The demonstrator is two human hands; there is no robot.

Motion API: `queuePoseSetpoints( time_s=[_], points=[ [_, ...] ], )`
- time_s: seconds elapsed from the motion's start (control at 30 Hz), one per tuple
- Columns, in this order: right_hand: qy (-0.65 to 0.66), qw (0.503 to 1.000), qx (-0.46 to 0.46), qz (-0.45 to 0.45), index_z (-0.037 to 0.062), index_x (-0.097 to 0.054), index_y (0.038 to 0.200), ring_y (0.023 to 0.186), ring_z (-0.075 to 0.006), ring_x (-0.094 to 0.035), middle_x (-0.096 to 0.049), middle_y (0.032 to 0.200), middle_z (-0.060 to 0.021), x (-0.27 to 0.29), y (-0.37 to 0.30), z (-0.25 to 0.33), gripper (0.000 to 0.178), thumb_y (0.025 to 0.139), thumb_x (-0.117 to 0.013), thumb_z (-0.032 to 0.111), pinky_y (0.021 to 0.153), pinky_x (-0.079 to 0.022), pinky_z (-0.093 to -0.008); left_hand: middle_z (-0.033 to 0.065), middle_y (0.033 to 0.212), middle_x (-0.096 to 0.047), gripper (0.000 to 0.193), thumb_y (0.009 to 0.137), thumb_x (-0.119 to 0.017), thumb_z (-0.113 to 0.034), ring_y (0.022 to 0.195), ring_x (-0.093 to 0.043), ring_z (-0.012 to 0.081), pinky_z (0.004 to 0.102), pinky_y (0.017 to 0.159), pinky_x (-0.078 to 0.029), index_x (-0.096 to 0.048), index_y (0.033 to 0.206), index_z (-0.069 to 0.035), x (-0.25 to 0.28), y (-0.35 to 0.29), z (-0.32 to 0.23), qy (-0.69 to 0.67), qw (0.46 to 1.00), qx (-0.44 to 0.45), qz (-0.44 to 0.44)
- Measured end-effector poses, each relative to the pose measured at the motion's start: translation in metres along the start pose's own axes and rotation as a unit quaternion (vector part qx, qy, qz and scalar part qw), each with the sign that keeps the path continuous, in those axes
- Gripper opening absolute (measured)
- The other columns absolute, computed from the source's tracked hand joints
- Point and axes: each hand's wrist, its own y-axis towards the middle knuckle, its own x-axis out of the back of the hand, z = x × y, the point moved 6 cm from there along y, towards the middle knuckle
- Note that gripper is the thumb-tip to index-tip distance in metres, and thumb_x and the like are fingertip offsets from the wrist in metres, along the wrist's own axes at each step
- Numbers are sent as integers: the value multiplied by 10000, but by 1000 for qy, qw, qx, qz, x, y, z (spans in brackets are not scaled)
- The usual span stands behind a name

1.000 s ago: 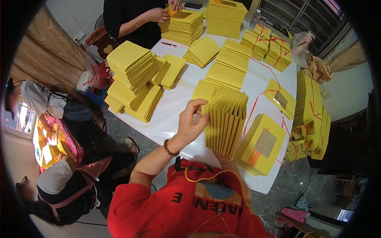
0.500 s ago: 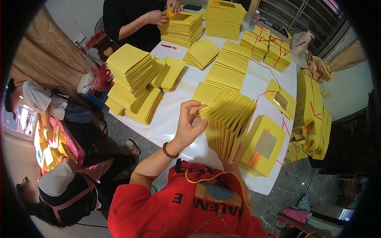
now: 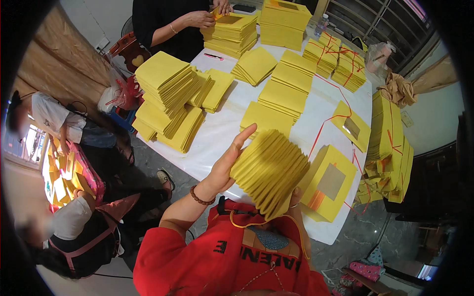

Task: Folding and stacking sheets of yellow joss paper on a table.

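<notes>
A fanned bundle of yellow paper envelopes [image 3: 269, 175] is raised above the near edge of the table, between my two hands. My left hand [image 3: 223, 165] lies along its left side, fingers stretched upward and the palm against the edges. On the lower right side, my right hand [image 3: 296, 197] grips it, mostly hidden behind the paper. Just beyond the bundle lies a flat stack of yellow envelopes [image 3: 266, 118]. To the right stands a tall yellow stack with a grey window panel [image 3: 330, 182].
Many envelope stacks [image 3: 165, 81] cover the white table [image 3: 217, 130]. Red string [image 3: 323, 126] trails on the right, near tied bundles [image 3: 348, 69]. Across the table a person's hand [image 3: 200, 19] rests on another stack. Two people sit at a pink-edged table [image 3: 96, 180] at left.
The bundle has tipped, so its packed edges now face up, and it sits slightly left and lower. My left hand's fingers have gone from pinching its corner to lying straight along its side.
</notes>
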Motion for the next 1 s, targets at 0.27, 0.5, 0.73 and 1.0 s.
queuePoseSetpoints(
  time_s=[0.27, 0.5, 0.73, 1.0],
  points=[
    [-59, 997, 7, -49, 22, -403, 1289, 1146, -290, -479, -482, 1266, -143, 19, -42, 6, 708, 719, -682, 337, 982, -382, -426, 173, 1414, -289, 718, 937, -446, -334, 1289, -310, 232, 344, 1057, -231, 3, 1437, -81, -32, -5, -7, -88, 987, 70, 116],
    [-108, 989, 9, -105, 25, -388, 1295, 1147, -289, -475, -474, 1268, -144, 31, -67, 14, 732, 701, -700, 318, 979, -384, -422, 131, 1215, -520, 466, 897, -514, -197, 1076, -531, 162, 279, 911, -422, -405, 1276, 51, -19, -2, -6, 57, 992, 115, 0],
    [-153, 978, 1, -140, 28, -374, 1301, 1148, -288, -471, -467, 1271, -145, 35, -40, 12, 757, 683, -718, 299, 977, -385, -419, 104, 1094, -581, 364, 907, -498, -162, 972, -569, 126, 249, 833, -461, -471, 1197, 55, -9, 2, -2, 5, 993, 105, -55],
    [-188, 977, -82, -55, 31, -358, 1308, 1149, -286, -466, -458, 1273, -146, 60, -10, 20, 789, 662, -738, 278, 974, -387, -415, -39, 742, -526, 110, 880, -533, -106, 697, -461, 23, 198, 587, -372, -551, 849, -2, 4, -3, -6, 218, 969, 62, -101]
  ],
)
